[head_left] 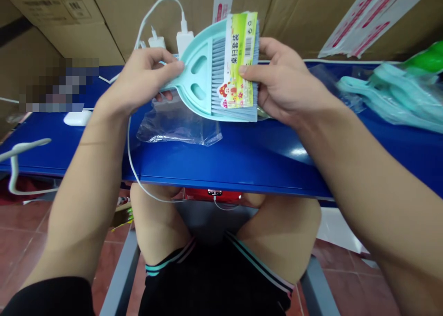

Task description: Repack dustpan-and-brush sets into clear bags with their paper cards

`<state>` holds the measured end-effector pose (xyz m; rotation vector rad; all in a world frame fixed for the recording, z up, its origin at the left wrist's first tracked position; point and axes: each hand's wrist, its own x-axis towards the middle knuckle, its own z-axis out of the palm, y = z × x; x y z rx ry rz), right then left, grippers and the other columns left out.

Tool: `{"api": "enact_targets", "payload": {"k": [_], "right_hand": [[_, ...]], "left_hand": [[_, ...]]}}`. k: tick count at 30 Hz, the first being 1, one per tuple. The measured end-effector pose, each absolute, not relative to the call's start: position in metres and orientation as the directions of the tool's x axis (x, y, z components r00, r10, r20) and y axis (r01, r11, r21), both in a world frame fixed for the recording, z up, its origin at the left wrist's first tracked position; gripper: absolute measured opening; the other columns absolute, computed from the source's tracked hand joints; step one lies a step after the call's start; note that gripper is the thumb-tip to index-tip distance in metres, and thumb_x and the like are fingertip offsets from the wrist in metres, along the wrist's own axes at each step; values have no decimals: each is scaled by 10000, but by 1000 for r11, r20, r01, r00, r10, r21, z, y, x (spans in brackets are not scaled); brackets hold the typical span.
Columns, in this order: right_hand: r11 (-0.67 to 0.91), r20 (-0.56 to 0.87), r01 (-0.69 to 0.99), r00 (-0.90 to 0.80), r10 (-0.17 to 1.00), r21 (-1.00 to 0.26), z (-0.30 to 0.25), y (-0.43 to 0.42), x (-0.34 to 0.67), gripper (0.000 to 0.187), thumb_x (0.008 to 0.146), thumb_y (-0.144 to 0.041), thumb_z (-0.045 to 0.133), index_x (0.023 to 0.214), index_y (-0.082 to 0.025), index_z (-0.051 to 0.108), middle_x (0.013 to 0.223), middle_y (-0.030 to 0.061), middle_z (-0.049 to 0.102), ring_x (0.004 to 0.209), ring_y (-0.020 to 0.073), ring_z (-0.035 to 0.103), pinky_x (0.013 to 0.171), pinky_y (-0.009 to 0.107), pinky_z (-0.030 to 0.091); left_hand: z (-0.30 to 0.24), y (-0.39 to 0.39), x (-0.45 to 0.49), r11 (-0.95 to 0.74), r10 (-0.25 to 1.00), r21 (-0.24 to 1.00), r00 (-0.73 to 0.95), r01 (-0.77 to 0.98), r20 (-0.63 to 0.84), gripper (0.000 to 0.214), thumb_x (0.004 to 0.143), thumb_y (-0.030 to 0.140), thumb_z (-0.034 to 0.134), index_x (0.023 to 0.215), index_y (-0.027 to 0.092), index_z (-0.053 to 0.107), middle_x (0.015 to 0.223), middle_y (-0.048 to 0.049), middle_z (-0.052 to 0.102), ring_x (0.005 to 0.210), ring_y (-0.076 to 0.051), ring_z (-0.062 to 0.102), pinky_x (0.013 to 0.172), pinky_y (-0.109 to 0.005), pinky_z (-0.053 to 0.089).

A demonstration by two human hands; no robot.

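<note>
Left arm (81, 187) and right arm (367, 187), both bare and very close, coming up from 7 and 4 o'clock. Black shorts (214, 283) and bare knees (284, 233) under the table at 6 o'clock, with a grey metal chair frame (119, 274) just beside them. Red floor tiles (24, 219) at 8 o'clock. Big cardboard boxes (145, 16) all along the top, right behind a long blue table (221, 161). Blurry squares (58, 85) at 10 o'clock, hiding what is there. Teal plastic dustpans in bags (391, 94) in a heap at 2 o'clock.

Light blue plastic dustpan (195, 62) up in the air at 12 o'clock, with a small grey-bristled brush (218, 80) lying in it and a paper label (240, 60) on the front. Left hand (141, 78) curled, pinching the dustpan's handle (169, 86). Right hand (280, 76) pinching the far end, thumb on the label, other fingers behind. Both ends held, likely to keep the pair steady. Clear plastic bag (178, 127) on the table at 10 o'clock, with a small gap below the dustpan. White cord (133, 145) running from a white plug (184, 39), past the left wrist, and over the table's front edge (221, 187). White computer mouse (77, 117) at 9 o'clock.
</note>
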<state>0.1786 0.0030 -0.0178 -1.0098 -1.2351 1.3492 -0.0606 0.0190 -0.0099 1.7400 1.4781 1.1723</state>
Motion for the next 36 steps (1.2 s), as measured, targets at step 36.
{"api": "enact_targets", "payload": {"k": [36], "right_hand": [[143,130,153,-89,987,-978,-8,28,222,158,687,-261,505,844,-243,502,866,46,598,710,113,532,646,297,528]], "left_hand": [[-9,24,-62,-273,934,952,-199,141,297,242,894,68,679,700,200,622,620,3,555,497,-99,463,475,-275,276]]}}
